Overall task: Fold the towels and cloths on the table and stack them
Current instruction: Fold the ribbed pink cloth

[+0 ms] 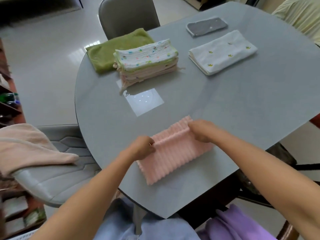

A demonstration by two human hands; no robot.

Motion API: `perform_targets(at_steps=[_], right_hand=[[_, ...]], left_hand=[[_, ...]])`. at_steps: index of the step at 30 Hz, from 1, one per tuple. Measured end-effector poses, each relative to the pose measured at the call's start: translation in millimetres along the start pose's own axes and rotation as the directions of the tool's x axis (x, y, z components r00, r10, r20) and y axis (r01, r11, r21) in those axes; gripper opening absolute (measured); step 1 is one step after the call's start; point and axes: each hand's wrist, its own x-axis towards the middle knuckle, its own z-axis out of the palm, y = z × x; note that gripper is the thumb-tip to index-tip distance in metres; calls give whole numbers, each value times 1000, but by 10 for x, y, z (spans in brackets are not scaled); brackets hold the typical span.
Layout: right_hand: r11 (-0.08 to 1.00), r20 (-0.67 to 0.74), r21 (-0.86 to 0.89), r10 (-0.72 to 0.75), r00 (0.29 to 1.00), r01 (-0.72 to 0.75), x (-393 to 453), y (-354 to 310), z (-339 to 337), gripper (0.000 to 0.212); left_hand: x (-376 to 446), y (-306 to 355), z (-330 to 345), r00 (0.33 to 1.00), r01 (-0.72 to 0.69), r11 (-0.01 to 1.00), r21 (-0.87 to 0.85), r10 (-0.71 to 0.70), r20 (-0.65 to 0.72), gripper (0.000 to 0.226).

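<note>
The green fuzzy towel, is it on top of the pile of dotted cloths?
No, the green fuzzy towel lies flat on the grey table, beside the stack of dotted cloths, not on it.

Both bare forearms reach forward, hands close together. Left hand (144, 147) has fingers curled, pinching; right hand (201, 129) is palm down with fingers curled, gripping.

A grey glossy table (233, 104) fills the middle, a bright square of light (144, 101) reflected on its top. At 12 o'clock stands a grey padded chair (128, 16); at 9 o'clock another grey chair (57, 172) with stitched seat. The floor (45, 66) is pale shiny tile. Dark wooden shelves (8, 104) run along the 9 o'clock edge
</note>
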Motion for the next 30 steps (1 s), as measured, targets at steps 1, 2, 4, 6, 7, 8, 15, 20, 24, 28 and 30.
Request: perform_targets(at_steps=[1,2,4,6,7,8,15,20,24,28,30], right_hand=[[999,-34,32,-7,999,8,89,-25,-16,30],[999,-55,47,-19,998,21,183,-43,-12,29],[998,-69,50,-46,997,50,359,-74,18,25],[997,-89,17,-71,993,73,505,-90,50,21],[996,-103,-12,-89,991,89,559,-98,55,21],[994,-117,-40,-107,987,103,603,-108,62,21],[980,-194,-166,-140,971,108,744,-181,111,20],[996,-302,-77,-73,950,52,664,-214,152,20],[987,-512,79,-81,855,141,481,-258,254,37],[943,-635,176,-110,764,282,131,-422,589,46],[943,-579,178,-132,805,283,28,-501,782,51]], left_hand=[[35,-48,-22,1000,18,1000,4,-18,-20,14],[66,-92,-29,999,38,999,13,-38,-28,15],[127,-177,-11,995,90,996,22,-88,-50,17],[179,-245,10,989,133,991,28,-131,-70,19],[202,-271,21,986,150,988,32,-147,-76,21],[219,-288,27,983,166,986,36,-162,-83,22],[266,-323,76,966,236,970,52,-228,-124,20],[261,-225,106,966,194,980,42,-183,-184,27],[209,-79,226,927,132,976,173,-59,-370,46],[120,-60,573,740,-123,941,315,298,-603,46],[93,19,776,685,-273,898,346,434,-586,35]])
